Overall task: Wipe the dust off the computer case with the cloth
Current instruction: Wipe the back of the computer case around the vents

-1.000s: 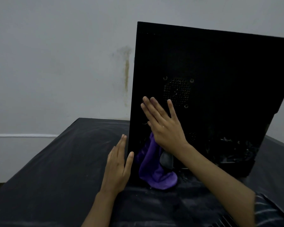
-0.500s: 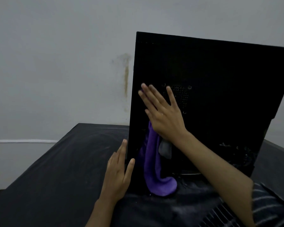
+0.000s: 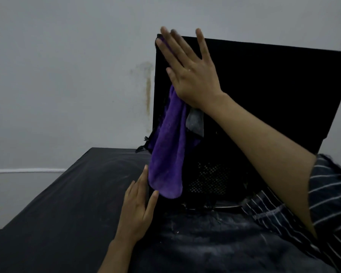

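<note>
A black computer case (image 3: 264, 91) stands upright on a black table (image 3: 57, 213), its big side panel facing me. My right hand (image 3: 191, 69) lies flat with straight, spread fingers at the panel's top left corner and presses a purple cloth (image 3: 167, 154) against it. Most of the cloth hangs loose below my palm, down to a perforated vent (image 3: 211, 180). A grey bit of cloth (image 3: 195, 121) shows under my wrist. My left hand (image 3: 138, 211) rests with straight fingers against the case's lower left edge.
A pale wall with a brown stain (image 3: 148, 89) rises behind the table. The table top shows dusty smears in front of the case. A striped sleeve (image 3: 327, 203) covers my right upper arm at the lower right.
My right hand has slid up the panel from the middle vent to the top left corner, dragging the cloth up with it. My left hand stays at the lower edge.
</note>
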